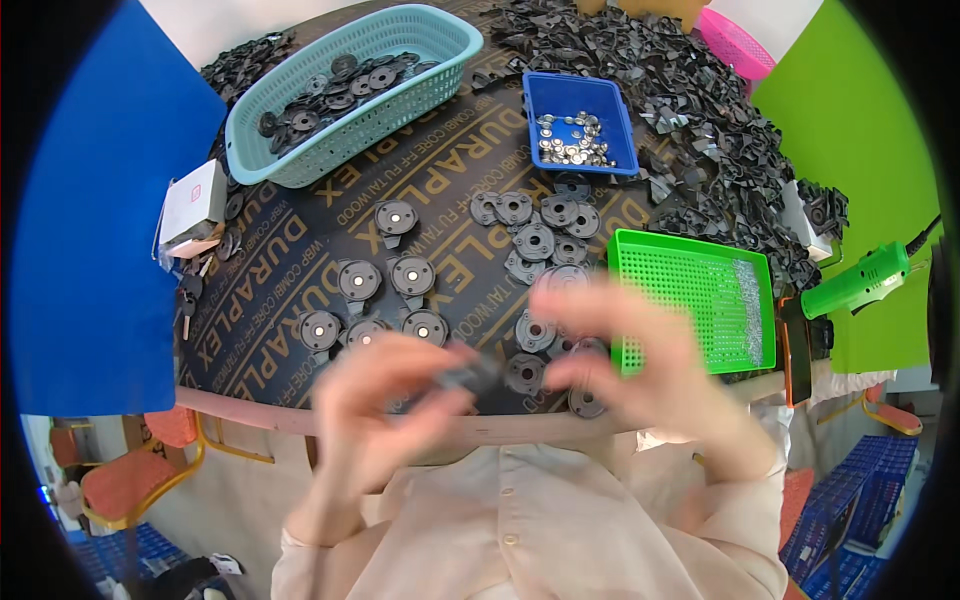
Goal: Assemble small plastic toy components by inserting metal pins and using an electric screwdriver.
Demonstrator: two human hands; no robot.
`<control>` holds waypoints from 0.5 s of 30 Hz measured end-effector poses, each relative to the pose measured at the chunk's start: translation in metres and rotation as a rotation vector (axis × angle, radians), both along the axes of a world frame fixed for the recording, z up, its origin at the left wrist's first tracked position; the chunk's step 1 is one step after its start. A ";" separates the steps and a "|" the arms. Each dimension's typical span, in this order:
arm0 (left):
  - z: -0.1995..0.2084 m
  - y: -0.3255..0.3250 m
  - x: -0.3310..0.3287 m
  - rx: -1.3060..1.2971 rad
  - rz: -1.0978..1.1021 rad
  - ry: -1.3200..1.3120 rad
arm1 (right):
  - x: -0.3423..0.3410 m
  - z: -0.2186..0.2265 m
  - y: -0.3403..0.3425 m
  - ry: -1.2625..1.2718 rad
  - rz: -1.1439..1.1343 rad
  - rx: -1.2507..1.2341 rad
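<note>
Blurred by motion, my left hand (385,400) pinches a dark part (472,376) near the table's front edge; it looks like one of the round black plastic discs. My right hand (640,345), also smeared, hovers over a loose cluster of black discs (533,240), thumb and fingers apart, partly covering some. Left of this cluster, around and beyond my left hand, several discs with bright metal centres (413,274) lie spaced out. One of them (368,333) is half covered by my left fingers. Discs in the right cluster show open centre holes.
A light blue basket (300,165) holds more discs. A blue tray (585,165) contains small metal pieces. Beside my right hand, a green perforated tray (690,300) carries tiny silvery pieces. A green electric screwdriver (855,282) is at right. Black parts (690,130) are heaped behind.
</note>
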State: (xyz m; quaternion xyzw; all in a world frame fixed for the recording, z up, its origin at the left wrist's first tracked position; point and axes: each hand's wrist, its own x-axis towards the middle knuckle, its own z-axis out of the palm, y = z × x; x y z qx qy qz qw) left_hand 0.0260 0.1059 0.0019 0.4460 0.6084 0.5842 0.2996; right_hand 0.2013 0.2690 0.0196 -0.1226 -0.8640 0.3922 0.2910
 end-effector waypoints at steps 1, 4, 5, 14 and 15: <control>-0.005 -0.002 -0.022 0.064 0.160 0.212 | -0.015 0.006 0.022 -0.018 -0.092 0.014; -0.006 -0.005 -0.107 0.022 0.336 0.800 | -0.051 -0.008 0.128 -0.336 -0.236 0.414; -0.006 -0.012 -0.125 -0.082 0.332 0.902 | -0.067 -0.011 0.150 -0.473 -0.215 0.316; -0.032 -0.028 -0.151 -0.242 0.140 0.991 | -0.115 -0.056 0.204 -0.676 -0.059 0.346; -0.028 -0.027 -0.146 -0.228 0.168 1.078 | -0.116 -0.059 0.205 -0.686 -0.055 0.299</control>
